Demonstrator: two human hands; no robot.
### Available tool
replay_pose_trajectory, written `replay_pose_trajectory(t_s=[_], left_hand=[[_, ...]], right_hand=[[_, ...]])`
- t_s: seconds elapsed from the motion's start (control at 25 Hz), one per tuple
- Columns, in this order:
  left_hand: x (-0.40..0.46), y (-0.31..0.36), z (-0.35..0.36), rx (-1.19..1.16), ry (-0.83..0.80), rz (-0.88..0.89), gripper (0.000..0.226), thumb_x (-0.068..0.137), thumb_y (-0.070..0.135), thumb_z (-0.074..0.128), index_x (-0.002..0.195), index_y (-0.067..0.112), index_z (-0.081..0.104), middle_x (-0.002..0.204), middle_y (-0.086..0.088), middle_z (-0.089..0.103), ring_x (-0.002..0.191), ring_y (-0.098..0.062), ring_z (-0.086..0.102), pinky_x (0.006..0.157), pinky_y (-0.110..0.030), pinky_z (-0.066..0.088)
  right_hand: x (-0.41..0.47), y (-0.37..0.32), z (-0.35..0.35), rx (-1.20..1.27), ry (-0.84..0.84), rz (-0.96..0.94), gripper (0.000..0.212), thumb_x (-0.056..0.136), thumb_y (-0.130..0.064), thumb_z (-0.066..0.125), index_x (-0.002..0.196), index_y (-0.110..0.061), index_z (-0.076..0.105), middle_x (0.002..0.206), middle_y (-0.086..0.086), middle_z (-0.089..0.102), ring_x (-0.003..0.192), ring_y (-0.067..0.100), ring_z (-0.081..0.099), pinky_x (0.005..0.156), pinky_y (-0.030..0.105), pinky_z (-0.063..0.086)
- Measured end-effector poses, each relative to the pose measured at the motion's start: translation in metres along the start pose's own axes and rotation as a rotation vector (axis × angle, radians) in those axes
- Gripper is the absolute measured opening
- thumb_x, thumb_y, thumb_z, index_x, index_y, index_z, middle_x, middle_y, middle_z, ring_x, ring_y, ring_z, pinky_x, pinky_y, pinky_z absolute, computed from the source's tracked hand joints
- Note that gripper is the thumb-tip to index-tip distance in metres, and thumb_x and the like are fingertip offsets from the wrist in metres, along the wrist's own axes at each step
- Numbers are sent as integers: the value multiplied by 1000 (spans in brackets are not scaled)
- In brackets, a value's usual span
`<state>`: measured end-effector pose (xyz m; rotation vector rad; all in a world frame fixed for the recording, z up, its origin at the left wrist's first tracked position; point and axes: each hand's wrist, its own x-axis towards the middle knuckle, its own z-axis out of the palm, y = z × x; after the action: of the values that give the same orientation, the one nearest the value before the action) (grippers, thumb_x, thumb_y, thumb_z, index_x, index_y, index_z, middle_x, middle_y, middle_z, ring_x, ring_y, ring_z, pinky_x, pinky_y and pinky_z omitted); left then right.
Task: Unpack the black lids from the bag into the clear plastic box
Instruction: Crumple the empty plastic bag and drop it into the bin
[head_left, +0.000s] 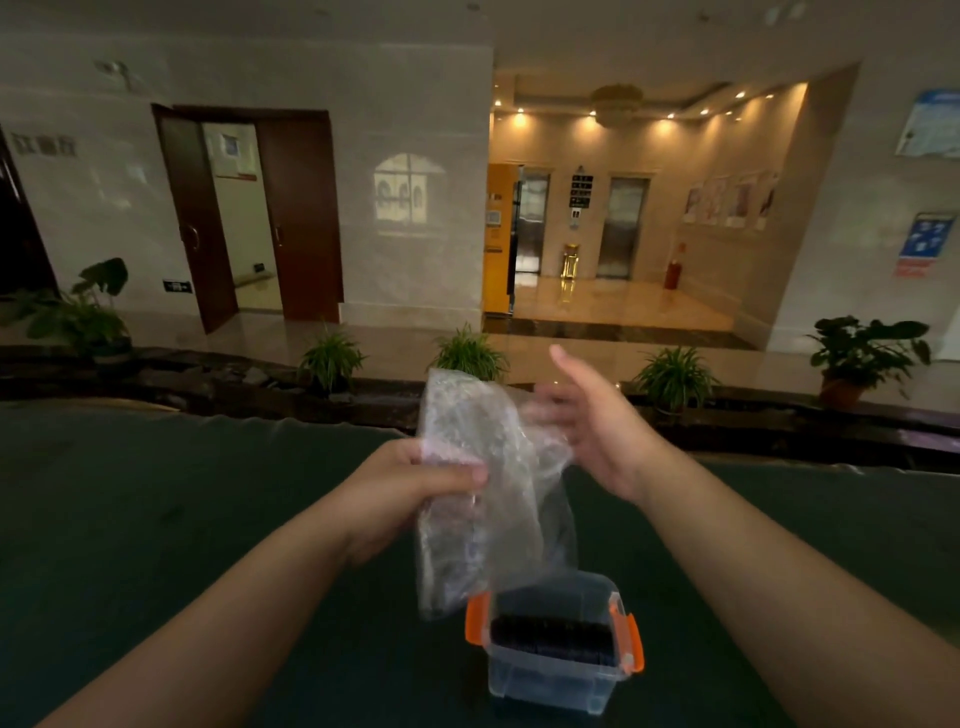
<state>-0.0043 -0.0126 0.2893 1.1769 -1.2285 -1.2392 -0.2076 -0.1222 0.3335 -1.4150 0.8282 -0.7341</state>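
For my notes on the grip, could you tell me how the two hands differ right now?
The left hand is closed around the clear bag, while the right hand is open and flat beside it. The left sits lower than the right. Both are raised over the table, beyond the plastic box.

both my forearms reach forward above the clear box (555, 660). my left hand (415, 483) is fisted around the bag (483, 488), thumb on top. my right hand (592, 421) is spread flat, palm leftward, fingers blurred at the bag's upper edge.
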Motion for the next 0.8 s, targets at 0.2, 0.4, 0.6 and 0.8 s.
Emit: replay_pose_trajectory(t_s=[0.2, 0.4, 0.6, 0.8], left_hand=[[12, 1, -1, -20, 145, -30, 34, 76, 18, 85, 107, 9, 75, 106, -14, 77, 98, -31, 74, 77, -41, 61], [23, 9, 0, 150, 179, 20, 26, 75, 16, 86, 100, 13, 79, 100, -7, 79, 93, -23, 76, 78, -37, 59], [29, 29, -12, 163, 142, 17, 30, 77, 19, 84, 105, 12, 76, 104, -8, 78, 96, -26, 75, 82, -42, 58], [28, 50, -28, 148, 52, 25, 26, 83, 23, 76, 106, 13, 75, 111, -13, 76, 102, -30, 73, 77, -39, 62]], right_hand=[[-9, 47, -1, 365, -463, 233, 106, 68, -89, 60, 137, -10, 62, 140, 24, 58, 131, 41, 54, 116, 60, 28], [-11, 35, 8, -49, -294, 54, 77, 69, -69, 78, 134, -31, 62, 124, 1, 73, 119, 23, 66, 109, 56, 40], [-7, 18, -5, -81, -120, 1, 21, 91, -18, 71, 111, -12, 75, 108, 8, 78, 100, 24, 75, 93, 44, 56], [-2, 6, -20, 21, -147, -47, 14, 94, -15, 69, 106, -12, 76, 113, 13, 76, 105, 29, 73, 84, 43, 60]])
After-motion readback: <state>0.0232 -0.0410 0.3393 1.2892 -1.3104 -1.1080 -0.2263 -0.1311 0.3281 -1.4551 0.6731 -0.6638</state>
